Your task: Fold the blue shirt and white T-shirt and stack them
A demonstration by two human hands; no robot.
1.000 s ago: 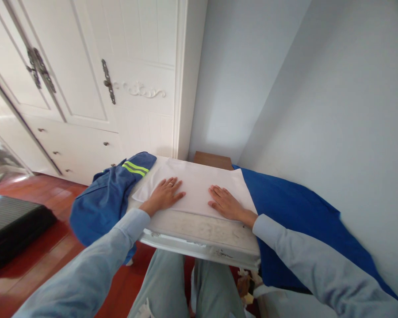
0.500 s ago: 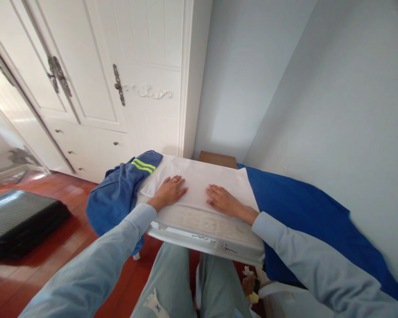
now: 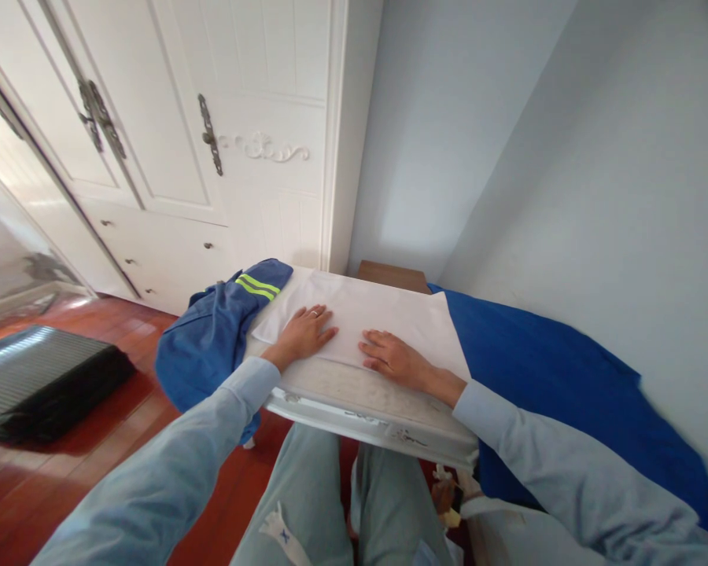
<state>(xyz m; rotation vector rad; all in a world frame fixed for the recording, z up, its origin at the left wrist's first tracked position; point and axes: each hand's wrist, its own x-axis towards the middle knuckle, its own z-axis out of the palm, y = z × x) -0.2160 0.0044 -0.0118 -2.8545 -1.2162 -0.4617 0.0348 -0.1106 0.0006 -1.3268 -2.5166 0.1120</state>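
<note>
A white cloth (image 3: 383, 310) lies spread over the top of a small white table (image 3: 366, 393). My left hand (image 3: 307, 332) rests flat on the cloth's left part, fingers stretched out, a ring on one finger. On the cloth's near right part lies my right hand (image 3: 392, 358), also flat, its fingers pointing left. A short gap of cloth separates the two hands. Neither hand grips anything. The table's near strip, with a raised pattern, shows in front of the cloth.
A blue garment with yellow-green stripes (image 3: 221, 338) hangs over the table's left end. Dark blue fabric (image 3: 543, 369) drapes at the right. Behind stand a brown box (image 3: 392, 275) and a white wardrobe (image 3: 271, 71). A black ribbed suitcase (image 3: 53, 381) lies on the floor, left.
My right hand has slid slightly left on the cloth, a little closer to my left hand. The whole view has shifted slightly. The cloth looks the same.
</note>
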